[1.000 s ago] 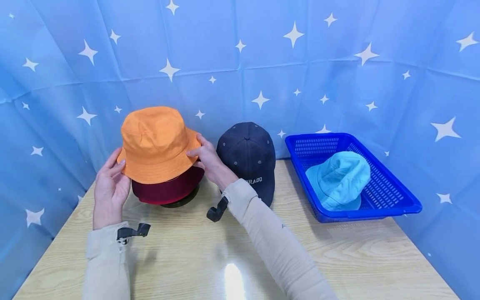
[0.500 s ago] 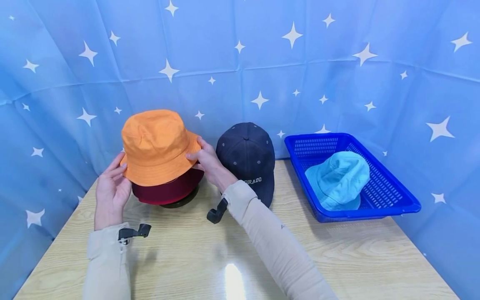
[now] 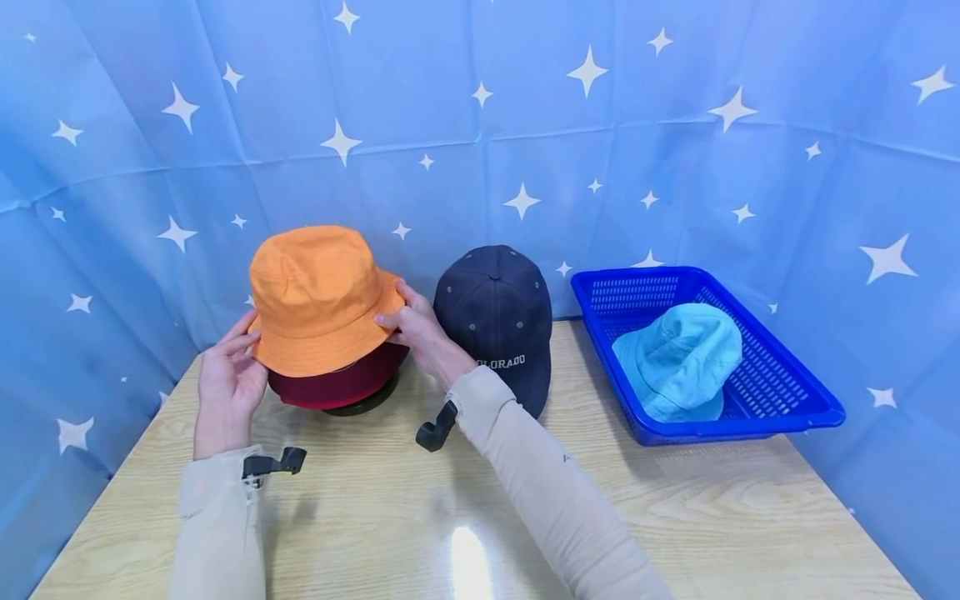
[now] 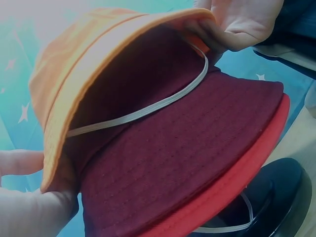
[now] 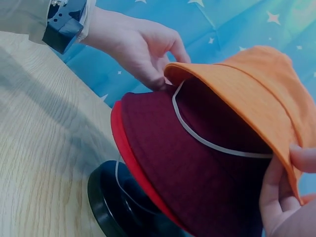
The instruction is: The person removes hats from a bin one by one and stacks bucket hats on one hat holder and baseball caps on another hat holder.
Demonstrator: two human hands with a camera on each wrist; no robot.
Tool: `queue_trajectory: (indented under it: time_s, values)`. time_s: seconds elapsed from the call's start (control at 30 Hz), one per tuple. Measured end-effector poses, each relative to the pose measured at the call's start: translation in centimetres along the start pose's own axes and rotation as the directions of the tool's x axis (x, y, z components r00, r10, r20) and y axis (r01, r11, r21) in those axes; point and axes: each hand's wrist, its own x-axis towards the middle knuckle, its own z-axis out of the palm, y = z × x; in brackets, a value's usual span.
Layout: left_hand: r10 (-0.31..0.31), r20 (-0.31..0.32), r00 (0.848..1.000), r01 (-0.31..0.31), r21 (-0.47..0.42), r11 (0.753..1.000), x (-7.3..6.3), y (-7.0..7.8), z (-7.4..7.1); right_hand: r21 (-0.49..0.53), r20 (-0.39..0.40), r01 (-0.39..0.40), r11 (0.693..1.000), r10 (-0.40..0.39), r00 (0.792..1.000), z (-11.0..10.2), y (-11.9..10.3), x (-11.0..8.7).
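Note:
An orange bucket hat (image 3: 315,292) sits tilted over a maroon bucket hat (image 3: 337,379), which is on a black stand (image 3: 367,404). My left hand (image 3: 231,383) pinches the left side of the orange brim. On the brim's right side, my right hand (image 3: 429,337) pinches it between thumb and fingers. In the left wrist view, a white elastic band (image 4: 143,112) hangs from inside the orange hat across the maroon crown. A red layer (image 5: 143,173) shows under the maroon brim in the right wrist view. The orange hat's front brim stands off the maroon one.
Right of my right hand stands a dark navy cap (image 3: 493,308) with white lettering. Farther right, a blue plastic basket (image 3: 795,383) holds a light blue bucket hat (image 3: 678,358). A starry blue curtain (image 3: 480,50) hangs behind the wooden table (image 3: 375,533).
The orange hat has come down slightly onto the maroon hat, with both hands lowering along with it. The basket and the navy cap stay where they were.

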Motion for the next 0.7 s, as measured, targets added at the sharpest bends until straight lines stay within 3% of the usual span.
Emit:
queue_trajectory:
  time_s: [0.2,0.3,0.47,0.7]
  values:
    - [-0.020,-0.052,0.998,0.022,0.049,0.999,-0.1,0.1,-0.2,0.018,-0.002,-0.008,1.000,0.009,1.000,0.0,0.3,-0.1]
    - [-0.026,-0.087,0.996,0.037,0.121,0.992,-0.2,0.2,-0.2,0.014,-0.010,-0.022,1.000,0.022,1.000,0.0,0.6,-0.1]
    - [-0.048,-0.156,0.987,0.088,0.255,0.963,-0.3,0.4,-0.2,0.008,-0.023,-0.043,0.999,0.043,0.999,0.1,1.0,-0.2]
    - [-0.081,-0.203,0.976,0.147,0.333,0.931,-0.2,0.5,-0.6,0.006,-0.027,-0.046,0.999,0.046,0.999,0.1,1.6,-0.1]
